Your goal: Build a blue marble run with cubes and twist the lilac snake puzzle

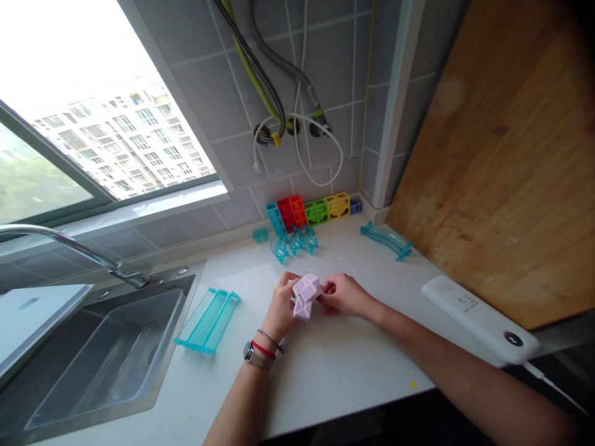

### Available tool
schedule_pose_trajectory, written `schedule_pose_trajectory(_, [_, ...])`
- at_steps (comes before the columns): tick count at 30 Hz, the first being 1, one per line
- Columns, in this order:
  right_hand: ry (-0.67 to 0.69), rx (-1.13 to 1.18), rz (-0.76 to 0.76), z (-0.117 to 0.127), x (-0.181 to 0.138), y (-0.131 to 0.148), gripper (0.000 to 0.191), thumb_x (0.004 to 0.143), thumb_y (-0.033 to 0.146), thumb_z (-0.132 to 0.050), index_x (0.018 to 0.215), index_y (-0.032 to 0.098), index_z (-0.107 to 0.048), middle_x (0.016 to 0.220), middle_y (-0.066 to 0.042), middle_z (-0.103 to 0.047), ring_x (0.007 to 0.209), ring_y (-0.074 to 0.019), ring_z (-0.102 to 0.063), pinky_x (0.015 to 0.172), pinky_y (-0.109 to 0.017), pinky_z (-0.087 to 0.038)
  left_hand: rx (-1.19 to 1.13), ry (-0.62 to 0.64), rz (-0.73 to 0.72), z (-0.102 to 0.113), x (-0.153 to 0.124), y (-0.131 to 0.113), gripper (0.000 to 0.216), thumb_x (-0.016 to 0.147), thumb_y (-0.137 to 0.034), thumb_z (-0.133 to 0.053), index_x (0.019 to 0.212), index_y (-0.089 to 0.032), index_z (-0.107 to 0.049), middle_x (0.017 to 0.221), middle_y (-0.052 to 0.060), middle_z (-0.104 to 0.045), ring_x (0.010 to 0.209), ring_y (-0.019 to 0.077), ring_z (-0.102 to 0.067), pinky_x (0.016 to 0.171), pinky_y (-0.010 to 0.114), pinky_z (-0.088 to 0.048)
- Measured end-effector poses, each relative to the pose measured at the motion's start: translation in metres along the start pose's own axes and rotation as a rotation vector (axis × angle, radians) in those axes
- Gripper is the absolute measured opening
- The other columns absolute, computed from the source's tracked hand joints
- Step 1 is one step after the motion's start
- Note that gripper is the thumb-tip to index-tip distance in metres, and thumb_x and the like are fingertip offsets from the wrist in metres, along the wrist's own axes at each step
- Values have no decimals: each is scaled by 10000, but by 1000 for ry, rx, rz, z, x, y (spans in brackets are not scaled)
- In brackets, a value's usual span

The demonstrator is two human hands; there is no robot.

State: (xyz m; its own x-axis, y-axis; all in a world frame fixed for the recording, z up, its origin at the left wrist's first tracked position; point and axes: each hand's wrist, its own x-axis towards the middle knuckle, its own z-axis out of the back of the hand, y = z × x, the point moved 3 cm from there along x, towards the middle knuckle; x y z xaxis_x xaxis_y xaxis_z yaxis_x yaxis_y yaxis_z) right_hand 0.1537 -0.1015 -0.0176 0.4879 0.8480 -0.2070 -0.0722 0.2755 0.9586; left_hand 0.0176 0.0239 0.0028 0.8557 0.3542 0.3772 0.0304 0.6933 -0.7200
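Note:
Both my hands meet over the white countertop (325, 365) on a pale purple block piece (305, 295) made of square tiles. My left hand (281, 306) grips its left side with curled fingers; a watch and bracelets sit on that wrist. My right hand (344, 294) pinches the piece's right side. A row of coloured frame cubes (311, 212), blue, red, green and yellow, stands against the tiled wall behind. Curved teal track pieces (295, 243) lie just in front of that row.
A steel sink (102, 359) with a faucet (69, 248) fills the left. Straight teal track pieces (209, 313) lie by the sink. Another teal track (387, 240) lies at the right, near a white power strip (478, 319) and a leaning wooden board (502, 167). Hoses and cables hang on the wall.

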Motion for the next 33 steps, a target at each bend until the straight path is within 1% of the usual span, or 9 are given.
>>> schedule_pose_trajectory(3, [-130, -352, 271, 1, -4, 11, 221, 761, 300, -761, 663, 216, -582, 615, -3, -655, 574, -163, -598, 543, -254, -400, -36, -19, 61, 1, 1, 5, 134, 820, -277, -740, 855, -150, -719, 927, 61, -580, 840, 187, -615, 772, 302, -515])
schedule_pose_trajectory(6, [-136, -539, 410, 0, -10, 18, 151, 801, 206, -706, 701, 212, -594, 701, -19, -649, 639, -166, -586, 602, -260, -405, -36, -5, 104, 1, 2, 6, 205, 825, -325, -741, 755, -142, -682, 873, 47, -567, 782, 171, -599, 718, 283, -498])
schedule_pose_trajectory(10, [-124, -654, 512, 1, -14, 22, 85, 867, 117, -622, 869, 192, -662, 885, -56, -643, 747, -179, -612, 717, -281, -460, -41, 7, 138, 3, 2, 6, 217, 839, -360, -727, 799, -148, -698, 859, 48, -598, 740, 165, -594, 688, 282, -490])
schedule_pose_trajectory(12, [-72, -652, 560, 3, -15, 25, 121, 910, 140, -604, 979, 194, -687, 926, -60, -635, 777, -185, -622, 765, -293, -482, -140, 35, 226, 4, 0, 10, 217, 838, -379, -725, 850, -164, -700, 804, 32, -626, 677, 156, -584, 638, 274, -491])
schedule_pose_trajectory(14, [6, -604, 612, 6, -16, 28, 161, 939, 188, -605, 1075, 210, -689, 977, -62, -632, 797, -184, -633, 800, -301, -499, -261, 105, 373, 4, -3, 13, 236, 846, -413, -710, 831, -180, -676, 669, -7, -592, 544, 130, -522, 515, 247, -444])
schedule_pose_trajectory(17, [65, -468, 632, 11, -15, 31, 197, 934, 253, -649, 1127, 220, -674, 1052, -72, -641, 822, -189, -647, 824, -318, -519, -417, 192, 519, 2, -6, 13, 288, 860, -472, -684, 820, -189, -646, 585, -33, -521, 445, 107, -451, 395, 222, -372])
schedule_pose_trajectory(24, [119, -340, 600, 14, -13, 33, 144, 904, 277, -695, 1035, 216, -696, 1031, -77, -697, 932, -230, -663, 845, -331, -515, -547, 222, 459, 0, -2, 1, 245, 862, -406, -664, 809, -170, -706, 689, 39, -640, 504, 138, -546, 364, 221, -441])
schedule_pose_trajectory(28, [173, -306, 592, 17, -14, 35, 155, 898, 297, -705, 1027, 212, -709, 1029, -66, -706, 897, -211, -671, 829, -314, -512, -569, 266, 503, -2, -3, 1, 206, 864, -370, -632, 834, -179, -703, 734, 55, -662, 559, 161, -570, 380, 230, -450])
schedule_pose_trajectory(33, [149, -246, 527, 17, -11, 30, 190, 876, 337, -729, 1014, 207, -718, 1025, -56, -726, 898, -208, -684, 804, -303, -521, -575, 231, 559, -4, -4, 1, 259, 874, -433, -628, 895, -181, -689, 751, 51, -653, 656, 203, -610, 401, 247, -478])
